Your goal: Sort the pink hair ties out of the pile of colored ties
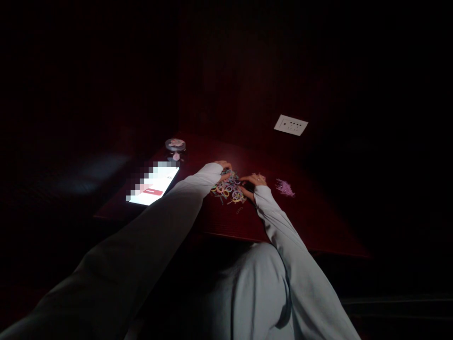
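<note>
A loose pile of small multicoloured elastic bands [228,190] lies on the dark red table, between my two hands. My left hand [224,168] is at the far left of the pile, partly behind its own sleeve, with thumb and fingers apart and touching the bands. At the pile's right edge, my right hand [253,182] has its thumb and fingers spread, and nothing is seen gripped in it. A smaller heap of purple bands [285,187] lies apart, to the right of that hand. Fine detail at the fingertips is too small to make out.
A lit phone or tablet screen [161,184] lies left of my left forearm. Behind it stands a clear lidded jar [176,148]. A white socket plate [290,125] is on the dark wall. The table's near edge [233,236] runs just beyond my knee.
</note>
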Demonstrator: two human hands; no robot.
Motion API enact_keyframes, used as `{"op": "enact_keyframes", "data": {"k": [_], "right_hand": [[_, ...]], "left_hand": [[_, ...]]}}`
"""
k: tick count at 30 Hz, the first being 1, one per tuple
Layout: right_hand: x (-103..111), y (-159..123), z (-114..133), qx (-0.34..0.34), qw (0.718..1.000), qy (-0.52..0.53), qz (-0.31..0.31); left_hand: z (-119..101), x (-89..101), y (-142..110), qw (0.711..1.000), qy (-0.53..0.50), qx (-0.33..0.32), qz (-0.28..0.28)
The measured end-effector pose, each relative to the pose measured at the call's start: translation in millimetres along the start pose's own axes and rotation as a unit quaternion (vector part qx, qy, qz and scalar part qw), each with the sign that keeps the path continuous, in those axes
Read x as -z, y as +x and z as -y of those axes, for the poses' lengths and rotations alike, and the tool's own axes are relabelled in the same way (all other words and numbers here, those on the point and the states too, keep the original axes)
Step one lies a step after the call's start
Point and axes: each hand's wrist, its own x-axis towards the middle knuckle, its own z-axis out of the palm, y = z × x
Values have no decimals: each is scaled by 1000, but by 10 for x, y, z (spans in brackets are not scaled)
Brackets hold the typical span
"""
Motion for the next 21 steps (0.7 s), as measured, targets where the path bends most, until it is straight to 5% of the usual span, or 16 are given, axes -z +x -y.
{"op": "enact_keyframes", "data": {"k": [12, 21], "right_hand": [[49, -44, 7, -36, 998, 41, -42], [51, -68, 51, -20, 999, 32, -8]], "left_hand": [[23, -11, -17, 1000, -1, -9, 8], [46, -41, -5, 1000, 0, -14, 0]]}}
